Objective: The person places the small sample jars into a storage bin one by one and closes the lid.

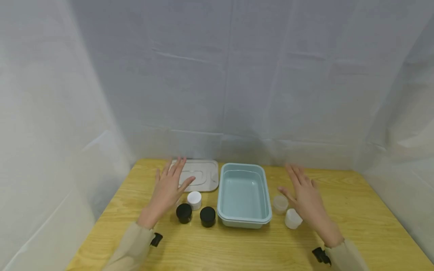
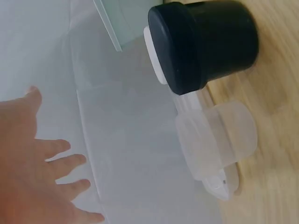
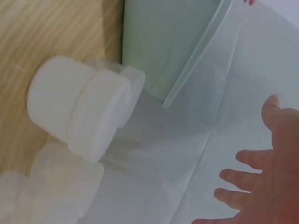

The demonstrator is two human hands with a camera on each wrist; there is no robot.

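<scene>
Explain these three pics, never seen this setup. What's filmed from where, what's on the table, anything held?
No machine here: a person works bare-handed, wearing three cameras. The wide picture comes from the head and looks down at a wooden table. The other two come from the wrists, so they look tilted and very close. On the table: a pale blue tub, its white lid lying flat beside it, two black jars and a white-capped jar near the left hand, and two whitish jars by the right hand. Both hands hover with fingers spread; nothing is held.
</scene>
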